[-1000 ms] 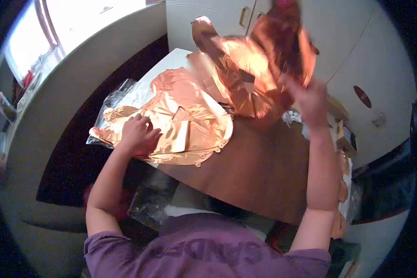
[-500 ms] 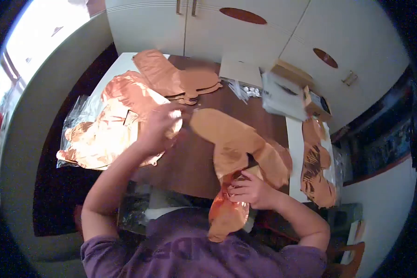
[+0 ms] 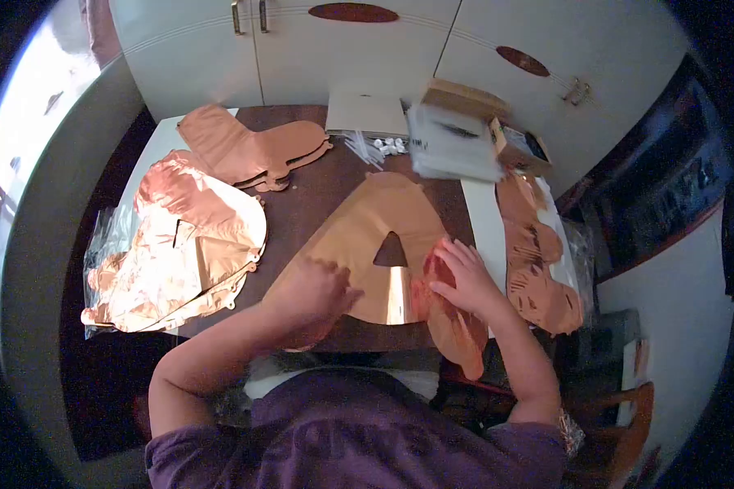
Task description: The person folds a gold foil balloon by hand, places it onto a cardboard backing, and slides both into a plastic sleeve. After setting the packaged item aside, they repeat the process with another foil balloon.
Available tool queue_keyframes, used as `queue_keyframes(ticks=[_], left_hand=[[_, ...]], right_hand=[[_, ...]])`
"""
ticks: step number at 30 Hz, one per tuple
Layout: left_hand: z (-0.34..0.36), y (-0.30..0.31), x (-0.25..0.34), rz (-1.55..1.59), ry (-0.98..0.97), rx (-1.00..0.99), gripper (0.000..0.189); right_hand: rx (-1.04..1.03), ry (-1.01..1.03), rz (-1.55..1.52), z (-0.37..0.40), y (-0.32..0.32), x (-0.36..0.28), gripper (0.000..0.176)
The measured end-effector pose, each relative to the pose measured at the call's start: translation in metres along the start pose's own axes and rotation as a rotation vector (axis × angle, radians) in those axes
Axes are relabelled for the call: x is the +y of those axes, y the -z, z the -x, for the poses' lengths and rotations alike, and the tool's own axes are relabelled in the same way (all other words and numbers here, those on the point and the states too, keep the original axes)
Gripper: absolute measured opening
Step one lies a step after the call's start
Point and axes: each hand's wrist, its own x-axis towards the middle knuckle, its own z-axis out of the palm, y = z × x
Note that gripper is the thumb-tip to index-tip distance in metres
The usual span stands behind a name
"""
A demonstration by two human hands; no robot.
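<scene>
A flat, uninflated rose-gold foil balloon shaped like a letter A lies across the front of the table, its rounded top pointing away from me. My left hand is over its left leg, fingers bent and smeared by motion; whether they grip the foil cannot be made out. On the right leg, my right hand has thumb and fingers around crumpled, reddish-looking foil. The end of that leg hangs toward me past the table edge. A shiny band shows on the crossbar below the triangular hole.
More flat foil balloons are piled at the left on clear plastic, with another stack behind. Clear straws, small white pieces, a plastic packet and a cardboard box stand at the back. Further foil lies right.
The A-shaped balloon has turned and spread flatter in front of me. My left hand has come from the left pile onto it. My right hand has moved up along its right leg.
</scene>
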Motion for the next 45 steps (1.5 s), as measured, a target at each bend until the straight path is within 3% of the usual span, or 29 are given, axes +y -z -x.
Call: queue_keyframes(ticks=[2, 5, 7, 8, 10, 11, 12, 14, 17, 18, 22, 25, 28, 30, 32, 34, 36, 39, 40, 42, 43, 44, 45], left_hand=[[-0.009, 0.007, -0.018, 0.002, 0.021, 0.202, 0.057], [-0.017, -0.034, -0.052, 0.024, -0.174, 0.474, 0.059], [-0.013, -0.038, -0.064, 0.016, -0.191, 0.434, 0.069], [-0.010, -0.035, -0.064, 0.061, -0.182, 0.425, 0.069], [-0.010, -0.025, -0.057, 0.170, -0.165, 0.401, 0.067], [-0.014, -0.018, -0.051, 0.174, -0.156, 0.379, 0.063], [-0.020, -0.012, -0.046, 0.145, -0.167, 0.434, 0.062], [-0.037, -0.006, -0.037, 0.124, -0.184, 0.501, 0.058], [-0.059, -0.012, -0.029, 0.111, -0.206, 0.504, 0.053], [-0.060, -0.019, -0.029, 0.075, -0.206, 0.489, 0.052], [-0.060, -0.014, -0.028, 0.111, -0.165, 0.412, 0.052], [-0.068, 0.010, -0.016, 0.069, -0.116, 0.393, 0.053], [-0.123, 0.006, 0.002, 0.222, -0.280, 0.453, 0.042], [-0.168, 0.012, 0.038, 0.306, -0.388, 0.384, 0.036], [-0.246, -0.016, 0.073, 0.255, -0.603, 0.436, 0.038], [-0.278, -0.003, 0.125, 0.261, -0.559, 0.331, 0.045], [-0.323, -0.030, 0.156, 0.129, -0.554, 0.498, 0.061], [-0.352, -0.053, 0.173, -0.078, -0.452, 0.178, 0.082], [-0.337, -0.044, 0.167, -0.022, -0.478, 0.185, 0.095], [-0.334, -0.047, 0.165, -0.029, -0.436, 0.184, 0.094], [-0.331, -0.050, 0.167, -0.032, -0.419, 0.179, 0.093], [-0.331, -0.048, 0.168, -0.061, -0.408, 0.128, 0.097], [-0.335, -0.056, 0.167, -0.046, -0.441, 0.200, 0.097]], right_hand=[[0.012, 0.047, 0.027, -0.003, -0.004, 0.001, 0.064], [0.022, 0.061, 0.010, -0.006, -0.009, -0.006, 0.064], [0.034, 0.074, 0.010, -0.003, -0.007, -0.005, 0.061], [0.180, 0.150, 0.027, -0.004, -0.004, 0.005, 0.040], [0.078, -0.169, -0.229, -0.015, 0.021, 0.043, 0.020], [0.426, -0.194, -0.296, -0.017, 0.004, 0.094, 0.014], [0.565, -0.312, -0.358, -0.022, 0.024, 0.102, 0.012], [0.679, -0.427, -0.154, -0.034, 0.039, 0.158, 0.016], [0.667, -0.578, -0.210, -0.045, 0.029, 0.215, 0.024], [0.521, -0.615, -0.139, -0.045, 0.030, 0.216, 0.030], [0.494, -0.768, -0.079, -0.050, 0.017, 0.224, 0.028], [0.529, -0.736, -0.125, -0.048, 0.016, 0.231, 0.026], [0.573, -0.712, 0.004, -0.049, 0.021, 0.220, 0.025], [0.660, -0.691, -0.082, -0.049, 0.014, 0.231, 0.023], [0.758, -0.650, -0.171, -0.046, 0.015, 0.237, 0.021], [0.881, -0.593, -0.267, -0.040, 0.022, 0.235, 0.019], [0.976, -0.542, -0.386, -0.027, 0.036, 0.219, 0.017], [1.167, -0.421, -0.511, 0.013, 0.047, 0.241, 0.015], [1.269, -0.347, -0.634, 0.032, 0.056, 0.251, 0.016], [1.359, -0.479, -0.841, 0.096, 0.095, 0.274, 0.016], [1.493, -0.403, -0.850, 0.120, 0.123, 0.251, 0.016], [1.645, -0.319, -0.804, 0.165, 0.137, 0.281, 0.019], [1.829, -0.472, -0.786, 0.215, 0.160, 0.304, 0.028]])
